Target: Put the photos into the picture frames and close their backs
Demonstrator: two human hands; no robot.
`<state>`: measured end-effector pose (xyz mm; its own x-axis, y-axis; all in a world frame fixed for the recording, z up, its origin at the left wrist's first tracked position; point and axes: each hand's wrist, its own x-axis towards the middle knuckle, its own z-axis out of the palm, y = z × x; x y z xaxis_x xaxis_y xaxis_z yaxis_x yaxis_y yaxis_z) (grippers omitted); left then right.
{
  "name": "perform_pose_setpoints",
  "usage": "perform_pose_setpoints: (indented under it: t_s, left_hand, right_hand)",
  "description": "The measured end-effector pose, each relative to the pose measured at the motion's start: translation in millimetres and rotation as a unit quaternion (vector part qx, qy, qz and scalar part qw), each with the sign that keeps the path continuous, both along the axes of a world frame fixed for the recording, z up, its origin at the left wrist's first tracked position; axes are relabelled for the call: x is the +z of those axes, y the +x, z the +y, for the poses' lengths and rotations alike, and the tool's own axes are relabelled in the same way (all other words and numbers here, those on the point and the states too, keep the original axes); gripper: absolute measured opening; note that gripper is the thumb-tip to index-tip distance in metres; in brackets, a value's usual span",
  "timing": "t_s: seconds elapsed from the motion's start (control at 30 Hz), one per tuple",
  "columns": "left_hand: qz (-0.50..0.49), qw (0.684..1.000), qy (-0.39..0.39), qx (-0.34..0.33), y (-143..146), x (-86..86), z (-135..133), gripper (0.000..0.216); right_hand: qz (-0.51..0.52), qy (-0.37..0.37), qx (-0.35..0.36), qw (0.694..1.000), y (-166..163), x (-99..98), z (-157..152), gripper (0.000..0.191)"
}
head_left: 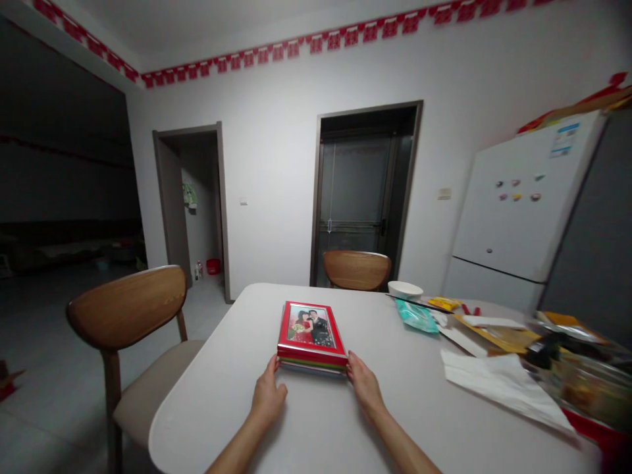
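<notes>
A stack of what look like photo albums [313,363] lies flat on the white table [316,428]. The top one is red [340,345], with a silver-edged picture of two people in its cover. Below it, thin green and pale edges show along the near side. My left hand [269,393] presses its fingers against the near left corner of the stack, thumb held apart. At the near right corner, my right hand [364,383] has its fingers against the side. Together they hold the stack from both sides; some fingertips are hidden behind it.
To the right lie a white bowl [405,289], a teal packet [416,316], white paper [503,388], a yellow envelope [498,337] and a clear container [597,388]. Wooden chairs stand at the left [128,306] and the far side [356,268]. A fridge [518,217] is at the right.
</notes>
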<state>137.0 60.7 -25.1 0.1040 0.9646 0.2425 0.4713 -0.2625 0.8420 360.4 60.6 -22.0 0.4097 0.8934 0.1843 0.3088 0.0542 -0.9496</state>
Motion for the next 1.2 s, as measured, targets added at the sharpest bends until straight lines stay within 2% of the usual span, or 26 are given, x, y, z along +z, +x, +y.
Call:
perform_pose_setpoints:
  t_s: [0.23,0.37,0.53,0.67,0.73,0.83,0.9,1.0,1.03,1.1,1.13,1.2]
  left_hand:
    - [0.053,0.998,-0.004,-0.019,-17,-2.0,-30,0.044]
    - [0.051,0.999,0.002,-0.012,-19,0.7,-34,0.04]
    - [0.016,1.0,0.012,-0.016,-19,4.4,-35,0.031]
    - [-0.055,0.998,-0.01,-0.014,-18,8.1,-32,0.025]
    - [-0.102,0.994,-0.034,-0.017,-14,15.2,-29,0.031]
    - [-0.184,0.979,-0.069,-0.055,-3,42.7,-27,0.052]
    - [-0.24,0.962,-0.076,-0.102,5,74.3,-31,0.065]
    - [-0.307,0.935,-0.062,-0.169,14,131.4,-47,0.074]
    - [-0.332,0.921,-0.057,-0.197,16,149.0,-54,0.075]
    - [-0.42,0.851,-0.062,-0.308,17,176.0,-67,0.082]
    - [-0.436,0.832,-0.064,-0.338,16,184.1,-73,0.083]
    - [-0.461,0.803,-0.071,-0.373,15,189.6,-80,0.085]
  right_hand:
    - [-0.042,-0.005,-0.023,0.999,-17,-0.6,-39,0.056]
    - [-0.071,-0.006,0.007,0.997,-23,-4.9,-55,0.053]
    - [-0.139,-0.022,0.056,0.988,-31,-3.5,-51,0.043]
    - [-0.122,-0.034,0.075,0.989,-44,1.6,-40,0.04]
    - [-0.102,-0.041,0.095,0.989,-56,6.6,-35,0.045]
    - [-0.06,-0.035,0.13,0.989,-79,30.7,-34,0.058]
    - [0.017,0.011,0.177,0.984,-94,62.4,-39,0.065]
    - [0.159,0.136,0.242,0.947,-106,121.5,-57,0.069]
    - [0.189,0.161,0.262,0.933,-106,139.1,-64,0.07]
    - [0.223,0.189,0.291,0.911,-105,164.7,-76,0.071]
    - [0.23,0.195,0.301,0.905,-104,171.7,-81,0.072]
    - [0.233,0.198,0.311,0.9,-101,175.9,-87,0.071]
